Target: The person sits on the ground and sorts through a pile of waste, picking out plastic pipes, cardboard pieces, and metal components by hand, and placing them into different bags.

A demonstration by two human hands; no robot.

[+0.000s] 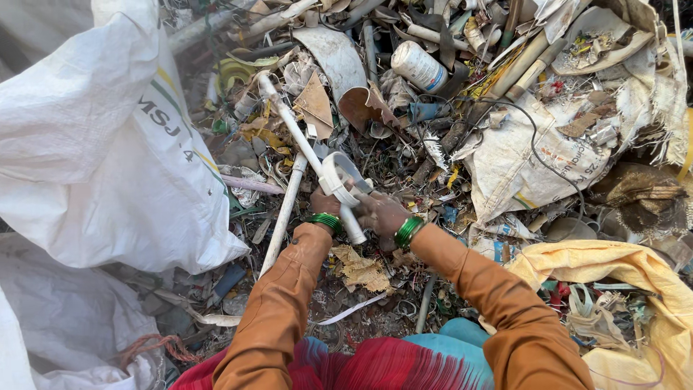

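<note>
Soft daylight is falling evenly | white sack (108, 144) is glaring top left | shadows staying faint | edges bending slightly

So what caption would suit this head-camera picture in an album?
Both hands, left hand and right hand, grip a white plastic pipe and ring above a scrap heap.

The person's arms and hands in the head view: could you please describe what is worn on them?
Both arms wear long, loose orange-brown sleeves reaching the wrists. Each wrist carries a stack of shiny green bangles: left bangles, right bangles. The left hand and right hand are bare, without gloves.
</note>
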